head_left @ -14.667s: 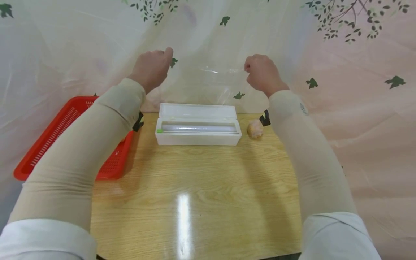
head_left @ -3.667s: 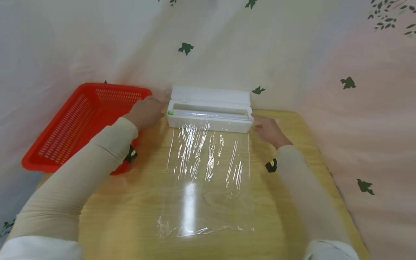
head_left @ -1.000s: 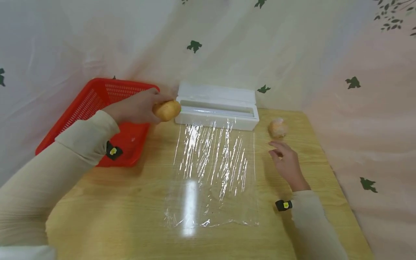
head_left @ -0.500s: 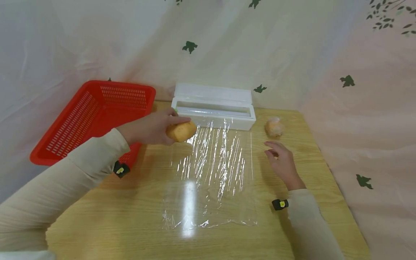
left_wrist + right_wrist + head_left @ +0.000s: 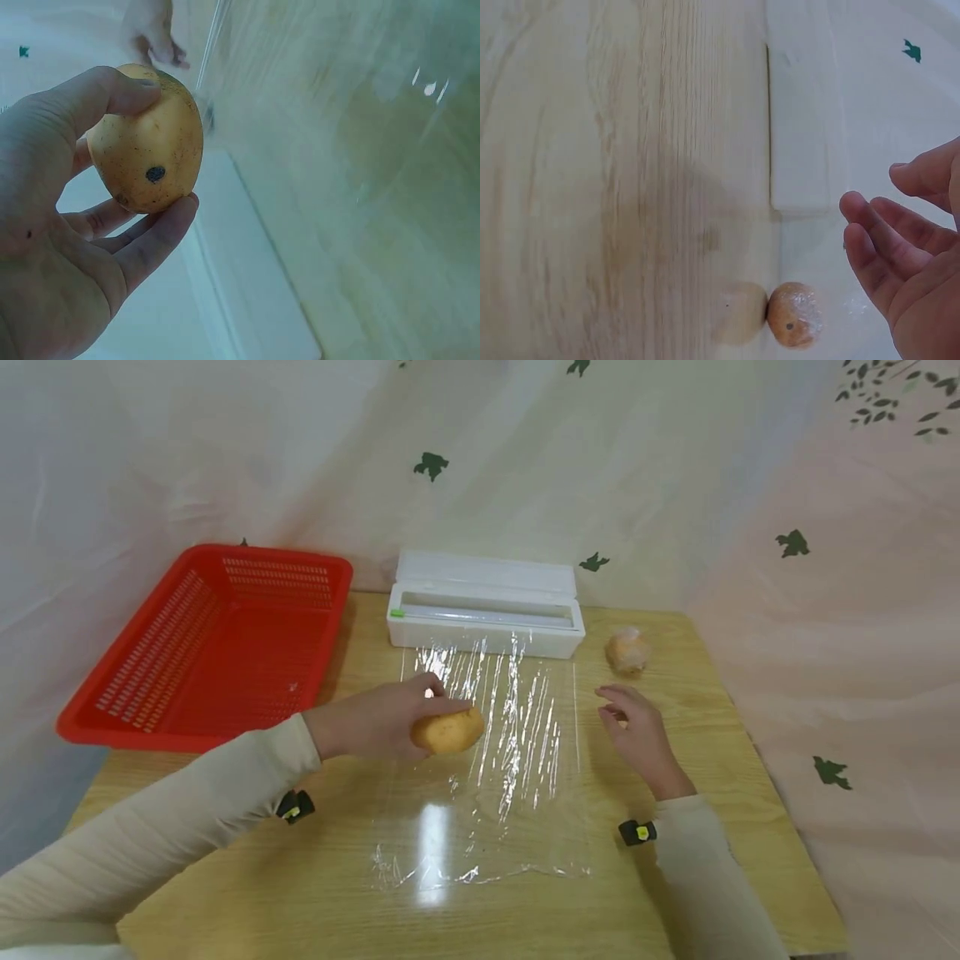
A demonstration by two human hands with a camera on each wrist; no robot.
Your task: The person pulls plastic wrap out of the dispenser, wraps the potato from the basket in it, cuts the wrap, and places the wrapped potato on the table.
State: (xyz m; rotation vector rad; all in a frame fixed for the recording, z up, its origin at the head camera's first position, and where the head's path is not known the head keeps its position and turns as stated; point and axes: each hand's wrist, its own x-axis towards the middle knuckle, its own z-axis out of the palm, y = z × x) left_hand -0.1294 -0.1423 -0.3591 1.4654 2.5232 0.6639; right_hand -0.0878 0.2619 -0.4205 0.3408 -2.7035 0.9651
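My left hand (image 5: 390,720) grips a yellow-brown potato (image 5: 447,731) just above the left side of a sheet of clear cling film (image 5: 495,760) spread flat on the wooden table. In the left wrist view the potato (image 5: 148,159) sits between thumb and fingers, a dark spot on its skin. My right hand (image 5: 637,735) hovers relaxed and holding nothing beside the film's right edge. A white cling-film dispenser box (image 5: 484,608) lies with its lid up at the film's far end. A second potato, wrapped in film (image 5: 627,650), lies right of the box; it shows near my right hand (image 5: 911,247) as a round lump (image 5: 793,313).
A red perforated plastic basket (image 5: 217,643) sits at the table's left rear. A pale curtain with green leaf prints (image 5: 600,468) hangs behind and to the right. The table's (image 5: 262,877) near edge lies close to me.
My left hand has carried the potato from beside the dispenser box toward me and right, over the film. The right hand has barely moved.
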